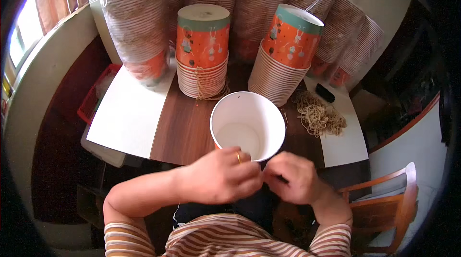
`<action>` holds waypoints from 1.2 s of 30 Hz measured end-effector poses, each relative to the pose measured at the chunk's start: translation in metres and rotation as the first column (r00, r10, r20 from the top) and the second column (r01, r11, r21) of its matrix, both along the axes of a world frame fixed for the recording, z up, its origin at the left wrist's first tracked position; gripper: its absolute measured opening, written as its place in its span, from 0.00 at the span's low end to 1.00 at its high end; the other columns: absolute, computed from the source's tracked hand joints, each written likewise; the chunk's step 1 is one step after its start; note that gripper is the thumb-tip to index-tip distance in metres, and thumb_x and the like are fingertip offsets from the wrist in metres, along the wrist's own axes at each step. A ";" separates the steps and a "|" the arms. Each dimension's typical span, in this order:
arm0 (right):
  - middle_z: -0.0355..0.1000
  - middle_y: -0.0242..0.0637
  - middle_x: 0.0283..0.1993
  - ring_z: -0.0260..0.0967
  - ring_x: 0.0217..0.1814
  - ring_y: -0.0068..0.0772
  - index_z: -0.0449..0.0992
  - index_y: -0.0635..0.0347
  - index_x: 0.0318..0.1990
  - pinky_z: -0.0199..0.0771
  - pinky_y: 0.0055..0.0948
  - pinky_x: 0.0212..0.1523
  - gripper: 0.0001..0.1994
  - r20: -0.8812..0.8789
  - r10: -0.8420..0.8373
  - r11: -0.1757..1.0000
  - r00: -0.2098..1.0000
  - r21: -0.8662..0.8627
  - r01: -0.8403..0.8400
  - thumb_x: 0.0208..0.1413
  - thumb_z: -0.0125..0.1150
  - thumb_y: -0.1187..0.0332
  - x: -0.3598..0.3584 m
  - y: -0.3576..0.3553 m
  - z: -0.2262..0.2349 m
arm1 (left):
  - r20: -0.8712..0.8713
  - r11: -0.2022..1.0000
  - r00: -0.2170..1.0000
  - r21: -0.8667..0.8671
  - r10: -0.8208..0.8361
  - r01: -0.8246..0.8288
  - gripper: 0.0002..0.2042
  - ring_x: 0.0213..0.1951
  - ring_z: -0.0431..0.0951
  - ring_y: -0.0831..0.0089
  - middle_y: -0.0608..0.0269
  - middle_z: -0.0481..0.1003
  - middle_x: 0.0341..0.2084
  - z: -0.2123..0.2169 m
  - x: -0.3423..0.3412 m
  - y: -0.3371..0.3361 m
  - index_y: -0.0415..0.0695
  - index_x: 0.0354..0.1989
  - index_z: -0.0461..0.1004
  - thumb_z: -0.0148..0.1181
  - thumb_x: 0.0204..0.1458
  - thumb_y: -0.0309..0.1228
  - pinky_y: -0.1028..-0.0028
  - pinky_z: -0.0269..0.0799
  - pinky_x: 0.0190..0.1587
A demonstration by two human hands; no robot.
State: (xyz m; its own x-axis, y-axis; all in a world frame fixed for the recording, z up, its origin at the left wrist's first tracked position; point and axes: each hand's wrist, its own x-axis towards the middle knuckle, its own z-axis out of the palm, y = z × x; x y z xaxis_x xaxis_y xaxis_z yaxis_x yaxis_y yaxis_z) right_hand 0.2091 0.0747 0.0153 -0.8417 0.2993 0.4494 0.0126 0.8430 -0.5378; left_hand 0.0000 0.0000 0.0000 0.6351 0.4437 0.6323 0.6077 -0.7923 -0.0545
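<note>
A white-lined paper cup (pixel 247 125) is stood upright at the near edge of the table (pixel 185 127), its near rim touched by the left hand (pixel 221 176), closed in a loose fist, and the right hand (pixel 293 177), fingers curled together; whether anything is pinched cannot be told. The cup is judged light, thin-walled and easily crushed, best held gently around its wall.

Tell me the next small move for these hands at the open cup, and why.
Probably lift both hands to the near rim of the open paper cup. The left hand and right hand meet fingertip to fingertip just below it, seemingly pinching something small; the loose rubber bands lie right of it.
</note>
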 end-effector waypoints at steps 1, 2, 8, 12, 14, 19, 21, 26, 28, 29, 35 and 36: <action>0.70 0.41 0.32 0.72 0.34 0.40 0.72 0.62 0.33 0.73 0.32 0.36 0.07 0.014 -0.022 1.000 1.000 -0.015 0.023 0.45 0.63 0.77 -0.001 0.008 0.005 | 0.065 1.000 0.998 0.010 -0.003 0.002 0.10 0.26 0.70 0.71 0.66 0.65 0.24 0.000 -0.002 0.012 0.46 0.29 0.71 0.61 0.35 0.31 0.69 0.68 0.30; 0.70 0.42 0.31 0.72 0.33 0.39 0.72 0.63 0.33 0.72 0.31 0.34 0.07 0.008 -0.031 0.999 1.000 -0.033 0.031 0.45 0.61 0.78 -0.003 0.017 0.011 | 0.154 0.996 0.987 -0.080 0.055 -0.043 0.10 0.26 0.71 0.68 0.63 0.66 0.25 0.006 -0.005 0.023 0.45 0.30 0.72 0.62 0.37 0.30 0.69 0.68 0.29; 0.68 0.31 0.26 0.62 0.25 0.16 0.75 0.66 0.30 0.63 0.19 0.27 0.04 0.089 -0.256 0.916 0.963 -0.295 0.271 0.50 0.59 0.74 -0.043 0.065 0.014 | 0.216 0.848 0.828 -0.256 0.518 -0.464 0.14 0.37 0.76 0.53 0.50 0.75 0.32 0.005 -0.051 0.099 0.39 0.38 0.75 0.61 0.42 0.30 0.64 0.73 0.38; 0.73 0.40 0.30 0.71 0.31 0.25 0.75 0.67 0.30 0.69 0.25 0.33 0.05 0.168 -0.277 0.923 0.946 -0.227 0.311 0.49 0.58 0.73 -0.066 0.087 -0.001 | 0.168 0.699 0.834 -0.644 0.525 -0.311 0.13 0.32 0.78 0.52 0.44 0.76 0.27 -0.010 -0.058 0.107 0.34 0.34 0.75 0.54 0.40 0.26 0.63 0.74 0.37; 0.73 0.43 0.31 0.72 0.31 0.32 0.75 0.66 0.29 0.70 0.28 0.33 0.04 0.220 -0.241 0.960 0.945 -0.085 0.265 0.48 0.58 0.74 -0.075 0.094 -0.010 | 0.194 0.580 0.741 -0.755 0.643 -0.306 0.13 0.31 0.79 0.56 0.45 0.76 0.26 -0.007 -0.052 0.090 0.34 0.35 0.75 0.54 0.40 0.26 0.66 0.74 0.36; 0.70 0.43 0.27 0.70 0.27 0.37 0.74 0.65 0.26 0.69 0.31 0.29 0.03 0.157 -0.174 0.982 0.972 -0.044 0.183 0.47 0.57 0.74 -0.088 0.097 -0.028 | 0.315 0.435 0.623 -0.899 0.716 -0.046 0.12 0.27 0.77 0.72 0.54 0.76 0.24 -0.008 -0.045 0.050 0.32 0.38 0.74 0.53 0.47 0.27 0.73 0.72 0.32; 0.69 0.42 0.26 0.69 0.26 0.38 0.74 0.64 0.26 0.68 0.32 0.27 0.02 0.130 -0.129 0.991 0.983 -0.019 0.133 0.46 0.58 0.75 -0.090 0.091 -0.028 | 0.427 0.359 0.517 -0.904 0.742 0.232 0.12 0.25 0.72 0.82 0.65 0.75 0.26 -0.012 -0.051 0.046 0.33 0.44 0.72 0.49 0.55 0.27 0.80 0.70 0.27; 0.69 0.43 0.26 0.69 0.25 0.40 0.73 0.65 0.25 0.68 0.33 0.26 0.02 0.100 -0.114 0.992 0.988 -0.034 0.118 0.45 0.59 0.76 -0.096 0.086 -0.028 | 0.460 0.472 0.532 -0.873 0.711 0.123 0.11 0.24 0.71 0.83 0.65 0.74 0.26 -0.023 -0.060 0.052 0.33 0.42 0.73 0.48 0.57 0.27 0.80 0.69 0.27; 0.70 0.46 0.28 0.70 0.31 0.50 0.72 0.65 0.23 0.70 0.41 0.32 0.03 0.133 -0.135 0.987 0.982 -0.068 0.145 0.45 0.55 0.75 -0.096 0.085 -0.026 | 0.456 0.469 0.533 -0.875 0.713 0.121 0.11 0.25 0.71 0.82 0.63 0.74 0.26 -0.024 -0.059 0.057 0.31 0.41 0.73 0.48 0.57 0.26 0.79 0.70 0.28; 0.70 0.46 0.28 0.70 0.31 0.50 0.72 0.65 0.23 0.70 0.41 0.32 0.03 0.134 -0.138 0.987 0.981 -0.067 0.148 0.45 0.55 0.75 -0.097 0.085 -0.026 | 0.455 0.454 0.530 -0.879 0.715 0.143 0.11 0.24 0.70 0.83 0.64 0.74 0.25 -0.024 -0.059 0.059 0.31 0.40 0.73 0.47 0.57 0.26 0.79 0.69 0.27; 0.71 0.46 0.27 0.70 0.31 0.50 0.73 0.64 0.24 0.70 0.41 0.32 0.03 0.125 -0.134 0.987 0.983 -0.069 0.144 0.45 0.55 0.75 -0.098 0.085 -0.028 | 0.459 0.437 0.550 -0.881 0.697 0.182 0.11 0.23 0.69 0.84 0.66 0.73 0.22 -0.028 -0.061 0.065 0.31 0.39 0.74 0.47 0.56 0.25 0.80 0.68 0.26; 0.71 0.46 0.28 0.70 0.31 0.50 0.74 0.64 0.24 0.70 0.42 0.33 0.03 0.131 -0.149 0.986 0.980 -0.054 0.157 0.45 0.55 0.75 -0.099 0.084 -0.028 | 0.458 0.440 0.570 -0.880 0.683 0.179 0.11 0.22 0.69 0.84 0.66 0.73 0.21 -0.029 -0.062 0.066 0.31 0.39 0.74 0.47 0.56 0.25 0.80 0.68 0.25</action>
State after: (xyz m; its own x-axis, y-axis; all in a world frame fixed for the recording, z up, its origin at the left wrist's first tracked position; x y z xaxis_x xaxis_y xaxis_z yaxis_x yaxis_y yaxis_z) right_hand 0.1102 0.1589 -0.0124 -0.8325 0.4534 0.3183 0.2099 0.7899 -0.5762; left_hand -0.0620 0.0655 -0.0290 -0.0660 0.9976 -0.0184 0.2480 0.0343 0.9682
